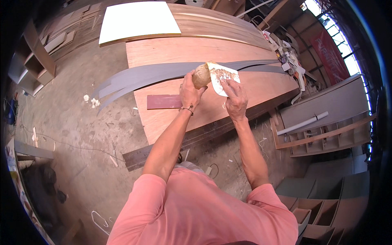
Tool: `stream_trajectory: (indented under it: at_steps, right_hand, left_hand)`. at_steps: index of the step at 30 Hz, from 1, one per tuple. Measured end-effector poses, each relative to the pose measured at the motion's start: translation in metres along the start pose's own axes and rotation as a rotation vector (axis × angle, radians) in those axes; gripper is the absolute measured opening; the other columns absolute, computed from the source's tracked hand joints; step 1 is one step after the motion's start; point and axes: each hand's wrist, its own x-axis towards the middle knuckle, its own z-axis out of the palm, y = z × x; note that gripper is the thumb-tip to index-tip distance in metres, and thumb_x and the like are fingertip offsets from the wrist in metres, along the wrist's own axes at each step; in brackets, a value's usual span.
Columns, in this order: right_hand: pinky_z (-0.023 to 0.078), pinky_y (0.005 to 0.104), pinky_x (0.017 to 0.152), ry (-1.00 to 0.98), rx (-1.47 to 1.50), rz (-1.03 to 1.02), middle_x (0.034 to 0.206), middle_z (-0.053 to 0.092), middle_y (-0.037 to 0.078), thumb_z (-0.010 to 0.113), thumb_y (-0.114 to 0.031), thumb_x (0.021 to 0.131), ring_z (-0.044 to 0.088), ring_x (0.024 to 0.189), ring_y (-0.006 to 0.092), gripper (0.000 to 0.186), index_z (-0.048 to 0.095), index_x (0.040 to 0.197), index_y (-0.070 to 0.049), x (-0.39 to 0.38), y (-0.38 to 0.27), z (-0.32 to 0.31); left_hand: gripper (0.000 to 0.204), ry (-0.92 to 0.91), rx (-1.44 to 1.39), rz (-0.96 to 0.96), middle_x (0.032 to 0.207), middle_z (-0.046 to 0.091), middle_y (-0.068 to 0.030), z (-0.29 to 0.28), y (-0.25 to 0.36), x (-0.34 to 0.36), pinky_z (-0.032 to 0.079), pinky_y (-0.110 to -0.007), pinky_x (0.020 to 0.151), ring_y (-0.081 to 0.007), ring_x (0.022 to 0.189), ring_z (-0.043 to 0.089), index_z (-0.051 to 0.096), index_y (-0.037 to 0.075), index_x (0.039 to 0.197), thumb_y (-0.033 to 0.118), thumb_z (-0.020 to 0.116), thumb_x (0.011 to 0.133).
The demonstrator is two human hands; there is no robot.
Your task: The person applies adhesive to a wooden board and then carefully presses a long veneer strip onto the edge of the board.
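Over a pale plywood panel (253,106), my left hand (189,92) grips a rounded, crusted brown container (201,74). My right hand (235,101) holds a thin white flat piece (218,79), smeared with yellowish-brown residue, its left edge against the container. Behind both hands, long grey strips (122,79) lie across the panel and hang past its left edge. A dark red rectangular piece (162,101) rests on the panel to the left, partly behind my left wrist.
A white board (139,22) and wood-grain boards (212,24) lie at the back. Cubby units stand at left (38,67) and lower right (314,208); a shelving frame (322,139) is at right. Scraps (286,55) pile at the panel's right end. A cable crosses the left floor.
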Motion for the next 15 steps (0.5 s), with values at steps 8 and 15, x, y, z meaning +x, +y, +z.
stream_trajectory:
  at_steps: [8,15]
  right_hand:
    - [0.061,0.0404,0.084,-0.113,-0.071,-0.074,0.114,0.074,0.006,0.063,0.006,0.081,0.069,0.103,0.0305,0.051,0.076,0.124,-0.018,0.022,-0.003,-0.033]
    - [0.060,0.0391,0.084,-0.101,0.193,-0.106,0.111,0.075,0.010,0.064,0.008,0.082,0.070,0.100,0.0305,0.045,0.076,0.120,-0.011,0.065,-0.030,-0.062]
  left_hand:
    - [0.081,-0.035,0.015,-0.039,0.131,0.067,-0.0125,-0.001,0.007,-0.003,0.049,-0.048,0.101,-0.0336,0.124,0.063,0.053,0.008,0.139,0.016,0.094,0.070]
    - [0.081,-0.066,0.001,-0.016,0.132,0.066,-0.0140,0.002,-0.004,-0.001,0.048,-0.050,0.101,-0.0347,0.124,0.063,0.051,0.008,0.139,0.017,0.093,0.071]
